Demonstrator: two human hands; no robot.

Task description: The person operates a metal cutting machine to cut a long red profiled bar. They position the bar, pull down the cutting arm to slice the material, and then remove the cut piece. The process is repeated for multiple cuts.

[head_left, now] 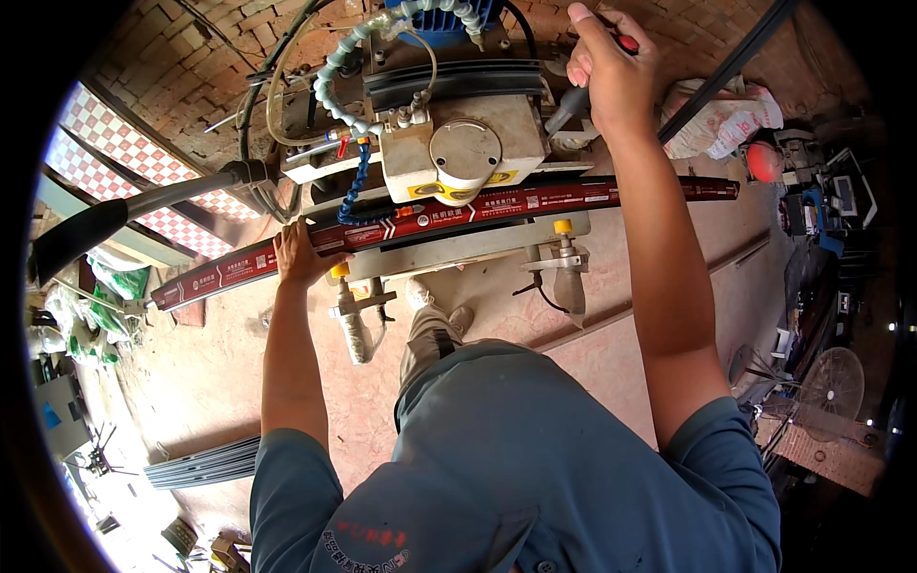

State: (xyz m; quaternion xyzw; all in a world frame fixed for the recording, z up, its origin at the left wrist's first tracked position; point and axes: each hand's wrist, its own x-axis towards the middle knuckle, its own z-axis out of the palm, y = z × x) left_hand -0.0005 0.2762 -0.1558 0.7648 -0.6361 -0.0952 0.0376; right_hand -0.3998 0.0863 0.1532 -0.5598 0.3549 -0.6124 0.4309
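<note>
A long bar [258, 269] wrapped in dark red printed film lies crosswise on the machine's bed. My left hand [300, 256] grips its left part, with the thumb spread along the near side and the fingertips at the far edge. Up at the right, my right hand [611, 69] is wrapped round a dark lever handle [569, 107] with a red end. Between the hands stands the machine's pale metal housing [406, 162], its round cover facing up. A blue segmented hose [357, 186] bends down to an orange nozzle [409, 210] close to the bar.
Two yellow-capped clamp cylinders [353, 320] [570, 277] stick out from the bed's near side. A black-sleeved pipe [86, 234] juts in at the left. Dark strips [202, 462] lie on the floor. A white sack [721, 116] and a fan [831, 382] are on the right.
</note>
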